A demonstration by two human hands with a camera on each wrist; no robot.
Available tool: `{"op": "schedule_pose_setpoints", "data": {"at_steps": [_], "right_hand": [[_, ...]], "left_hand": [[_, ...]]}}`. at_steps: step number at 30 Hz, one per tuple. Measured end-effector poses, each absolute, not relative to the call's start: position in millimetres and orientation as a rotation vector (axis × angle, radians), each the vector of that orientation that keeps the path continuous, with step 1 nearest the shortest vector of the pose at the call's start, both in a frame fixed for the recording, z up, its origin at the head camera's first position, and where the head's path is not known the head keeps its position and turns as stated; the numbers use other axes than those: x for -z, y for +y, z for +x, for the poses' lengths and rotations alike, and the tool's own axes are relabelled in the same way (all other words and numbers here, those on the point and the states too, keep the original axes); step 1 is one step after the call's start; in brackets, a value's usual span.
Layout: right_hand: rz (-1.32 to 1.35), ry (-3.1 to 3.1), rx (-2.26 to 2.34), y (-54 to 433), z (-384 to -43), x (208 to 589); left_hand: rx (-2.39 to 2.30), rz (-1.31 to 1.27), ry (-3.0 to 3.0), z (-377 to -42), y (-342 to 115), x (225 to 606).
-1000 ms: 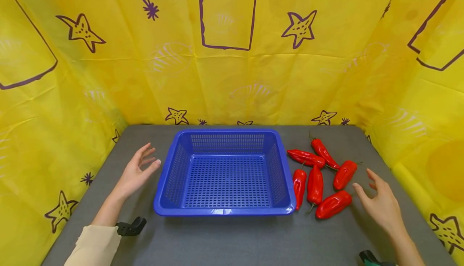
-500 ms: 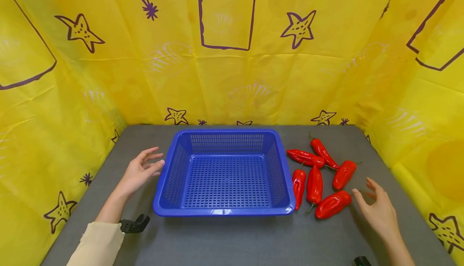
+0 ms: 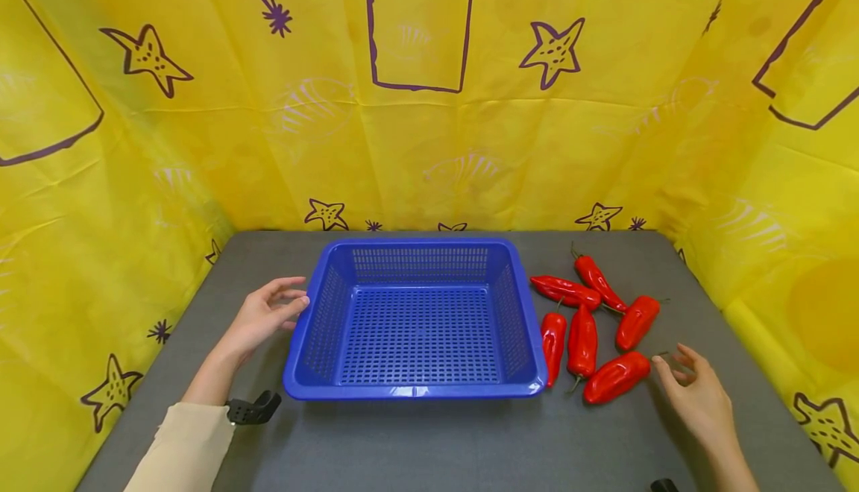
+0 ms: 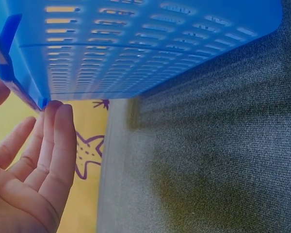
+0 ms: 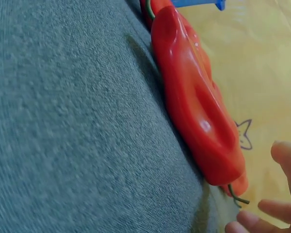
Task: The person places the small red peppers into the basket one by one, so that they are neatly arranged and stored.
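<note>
A blue plastic basket (image 3: 416, 393) with slotted walls and floor sits mid-table, nothing in it. At its left side, my left hand (image 3: 263, 319) has its thumb right at the rim. The left wrist view shows its nearly straight fingers (image 4: 63, 131) close under the rim of the basket (image 4: 136, 60). To the basket's right lie several glossy red chili peppers (image 3: 582, 339) with green stems. My right hand (image 3: 701, 402), fingers loosely bent, holds nothing beside the stem end of the nearest pepper (image 3: 617, 379). That pepper (image 5: 199, 107) fills the middle of the right wrist view.
A grey cloth-covered table (image 3: 429, 447) bears everything. Yellow fabric (image 3: 429, 142) printed with starfish and fish hangs behind it and along both sides. A black wrist strap mount (image 3: 255, 408) juts out from the left wrist.
My left hand has moved right to the basket's rim. My right hand has come down and slightly left, nearer the front pepper's stem. Basket and peppers stay in place.
</note>
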State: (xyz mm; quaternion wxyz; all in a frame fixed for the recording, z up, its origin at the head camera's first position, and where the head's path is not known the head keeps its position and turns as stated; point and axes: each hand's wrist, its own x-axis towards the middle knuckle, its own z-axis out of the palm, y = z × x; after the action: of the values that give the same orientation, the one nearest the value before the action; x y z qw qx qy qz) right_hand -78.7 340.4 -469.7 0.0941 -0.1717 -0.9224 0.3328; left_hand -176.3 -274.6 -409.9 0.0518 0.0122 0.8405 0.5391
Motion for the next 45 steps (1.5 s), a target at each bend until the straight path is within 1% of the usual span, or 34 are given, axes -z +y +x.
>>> {"op": "schedule_pose_setpoints", "data": {"at_steps": [8,14,36,45], "right_hand": [[-0.684,-2.752,-0.998,331.5,-77.9,472.0],[-0.728,-2.776,-1.01,323.5,-76.2,471.0],[-0.641,-2.889,-0.954,313.0,-84.0,471.8],[-0.587,-2.929,-0.98,311.8,-89.3,468.4]], "left_hand": [[-1.601,0.013,2.564,-177.7,-271.2,409.2],[-1.549,-0.01,2.596,-177.3,-270.7,408.9],[-1.595,-0.038,2.542,-172.1,-267.4,405.9],[-1.604,-0.052,2.536,-174.8,-266.2,409.2]]}}
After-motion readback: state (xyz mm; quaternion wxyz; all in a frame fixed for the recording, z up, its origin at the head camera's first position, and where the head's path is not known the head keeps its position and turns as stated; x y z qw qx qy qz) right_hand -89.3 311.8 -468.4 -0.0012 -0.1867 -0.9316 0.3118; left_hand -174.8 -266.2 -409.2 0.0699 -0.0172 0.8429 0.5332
